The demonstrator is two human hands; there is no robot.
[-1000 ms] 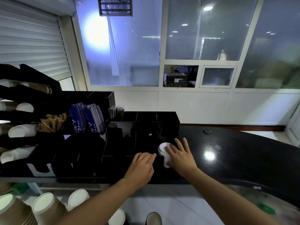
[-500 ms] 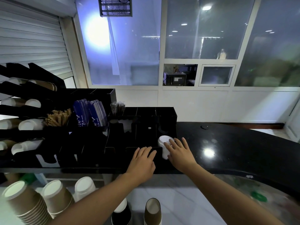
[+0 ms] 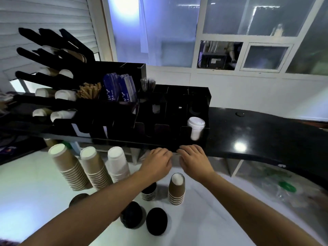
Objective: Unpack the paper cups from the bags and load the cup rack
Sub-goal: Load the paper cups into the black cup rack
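A stack of small white cups point(image 3: 195, 127) lies in the rightmost slot of the low black cup rack point(image 3: 170, 110) on the dark counter. My left hand point(image 3: 157, 163) and my right hand point(image 3: 194, 160) hover side by side just below the counter's front edge, both empty with fingers loosely spread. On the white worktop beneath stand upside-down stacks: two tall brown cup stacks point(image 3: 71, 167), a white cup stack point(image 3: 118, 164), a short brown cup stack point(image 3: 176, 189) and black cup stacks point(image 3: 149, 191). A tilted black rack point(image 3: 49, 80) at left holds white and brown cups.
Wooden stirrers point(image 3: 89, 90) and blue packets point(image 3: 119, 88) fill the organiser's back compartments. Empty clear plastic bags point(image 3: 276, 185) lie crumpled at the right on the worktop. The glossy black counter point(image 3: 257, 134) curves away to the right. Two black cup stacks point(image 3: 143, 220) stand near my forearms.
Both hands have let go of the white cups in the rack slot and pulled back below the counter edge. The view has tipped downward, showing more of the worktop.
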